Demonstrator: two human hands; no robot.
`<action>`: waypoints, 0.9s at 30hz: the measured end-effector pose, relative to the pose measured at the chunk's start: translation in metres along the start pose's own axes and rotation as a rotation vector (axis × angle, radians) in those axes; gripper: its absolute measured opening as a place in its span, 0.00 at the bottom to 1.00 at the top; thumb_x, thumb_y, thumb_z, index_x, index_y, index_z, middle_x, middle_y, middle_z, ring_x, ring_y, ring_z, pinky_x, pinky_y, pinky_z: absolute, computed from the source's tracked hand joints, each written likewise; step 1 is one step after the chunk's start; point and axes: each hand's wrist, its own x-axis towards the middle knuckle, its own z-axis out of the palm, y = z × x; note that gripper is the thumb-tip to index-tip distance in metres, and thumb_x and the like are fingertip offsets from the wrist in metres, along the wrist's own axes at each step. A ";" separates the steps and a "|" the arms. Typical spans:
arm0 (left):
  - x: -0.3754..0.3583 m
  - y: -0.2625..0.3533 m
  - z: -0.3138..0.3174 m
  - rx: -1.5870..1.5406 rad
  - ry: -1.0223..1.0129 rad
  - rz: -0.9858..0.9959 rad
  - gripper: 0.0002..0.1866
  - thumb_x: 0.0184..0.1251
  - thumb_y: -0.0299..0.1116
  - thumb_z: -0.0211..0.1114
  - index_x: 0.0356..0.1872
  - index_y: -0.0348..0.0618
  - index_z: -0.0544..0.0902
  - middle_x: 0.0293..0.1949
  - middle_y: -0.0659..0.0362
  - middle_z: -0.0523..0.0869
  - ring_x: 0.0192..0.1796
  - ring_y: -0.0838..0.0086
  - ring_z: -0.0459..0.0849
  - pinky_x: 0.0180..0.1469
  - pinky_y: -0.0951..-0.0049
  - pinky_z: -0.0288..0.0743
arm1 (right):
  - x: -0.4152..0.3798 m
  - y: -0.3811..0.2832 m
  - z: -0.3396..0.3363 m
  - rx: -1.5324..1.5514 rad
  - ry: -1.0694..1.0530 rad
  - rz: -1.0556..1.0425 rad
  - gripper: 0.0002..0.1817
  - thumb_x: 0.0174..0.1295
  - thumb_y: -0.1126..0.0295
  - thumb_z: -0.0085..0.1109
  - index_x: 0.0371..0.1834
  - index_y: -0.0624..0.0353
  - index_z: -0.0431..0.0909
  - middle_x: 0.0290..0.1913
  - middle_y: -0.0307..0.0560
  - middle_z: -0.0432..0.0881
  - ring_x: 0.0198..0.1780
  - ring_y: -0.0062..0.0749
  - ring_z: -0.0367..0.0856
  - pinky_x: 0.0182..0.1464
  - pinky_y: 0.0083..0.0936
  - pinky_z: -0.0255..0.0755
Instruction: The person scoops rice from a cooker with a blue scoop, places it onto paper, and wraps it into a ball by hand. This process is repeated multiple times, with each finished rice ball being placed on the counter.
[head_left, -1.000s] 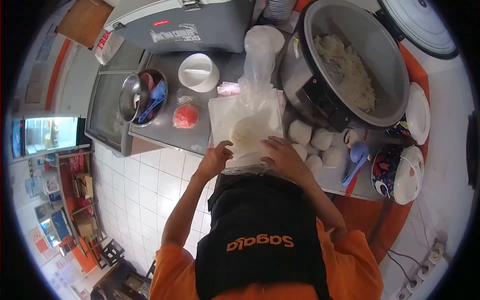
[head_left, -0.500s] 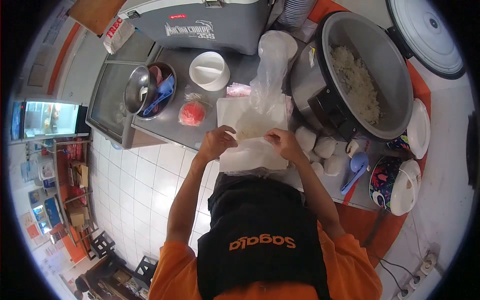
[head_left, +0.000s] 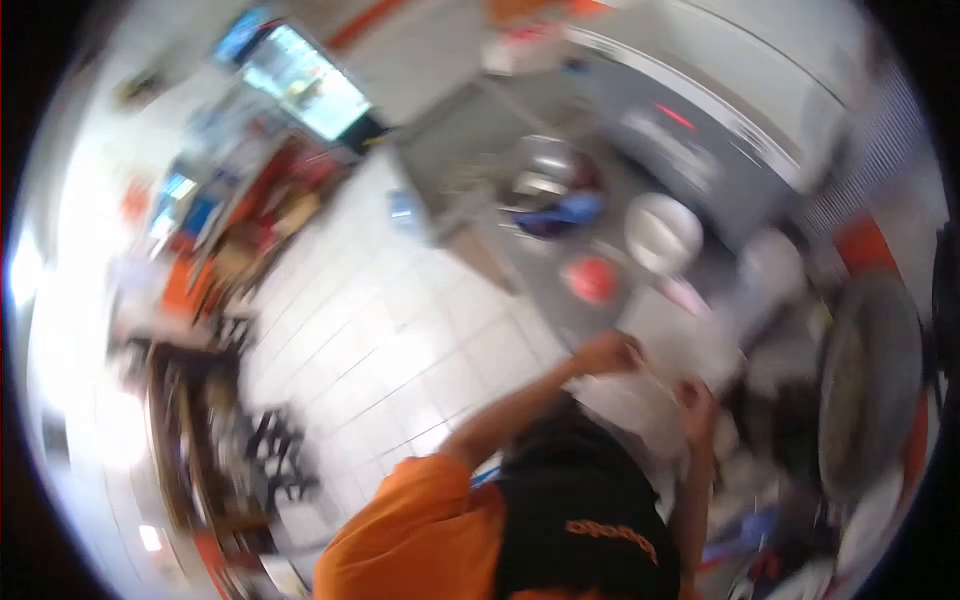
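My left hand (head_left: 610, 353) is closed at the left edge of a stack of white paper sheets (head_left: 683, 336), its fingertips seeming to pinch the top sheet. On the right side of the same sheet, my right hand (head_left: 695, 402) is also closed, with thumb and fingers together. Motion blur smears both hands and whatever lies between them. Beyond the paper is a clear plastic bag (head_left: 765, 275). A bag with something red-pink in it (head_left: 590, 279) rests left of the sheets, near a white tub (head_left: 663, 234).
Metal bowls (head_left: 548, 180) with a blue utensil (head_left: 565, 212) stand at the counter's far left. A grey cooler box (head_left: 690, 140) lines the back. To the right is a big rice cooker (head_left: 870, 385). White floor tiles (head_left: 370, 350) stretch to the left.
The whole view has swung left and blurred, so the counter now appears further right and tilted. Both hands stay at the paper's edges.
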 end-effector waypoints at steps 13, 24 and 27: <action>-0.022 0.009 0.012 0.155 0.411 -0.226 0.23 0.52 0.33 0.77 0.51 0.41 0.87 0.51 0.46 0.89 0.54 0.52 0.88 0.58 0.56 0.81 | 0.032 0.062 0.000 0.088 -0.081 -0.174 0.17 0.73 0.64 0.64 0.43 0.73 0.83 0.35 0.54 0.86 0.38 0.33 0.79 0.48 0.34 0.76; -0.039 0.020 0.108 0.622 0.400 0.495 0.24 0.60 0.33 0.64 0.58 0.31 0.81 0.64 0.44 0.81 0.70 0.52 0.76 0.74 0.52 0.67 | 0.034 0.097 -0.024 -0.019 -0.179 0.125 0.38 0.64 0.45 0.74 0.70 0.59 0.80 0.66 0.58 0.83 0.67 0.49 0.79 0.71 0.48 0.70; -0.036 0.015 0.112 0.591 0.389 0.474 0.28 0.66 0.34 0.59 0.65 0.30 0.78 0.68 0.42 0.78 0.72 0.52 0.75 0.75 0.51 0.67 | 0.018 0.079 -0.030 -0.174 -0.024 0.098 0.37 0.64 0.45 0.74 0.63 0.66 0.83 0.61 0.63 0.85 0.61 0.51 0.84 0.67 0.46 0.74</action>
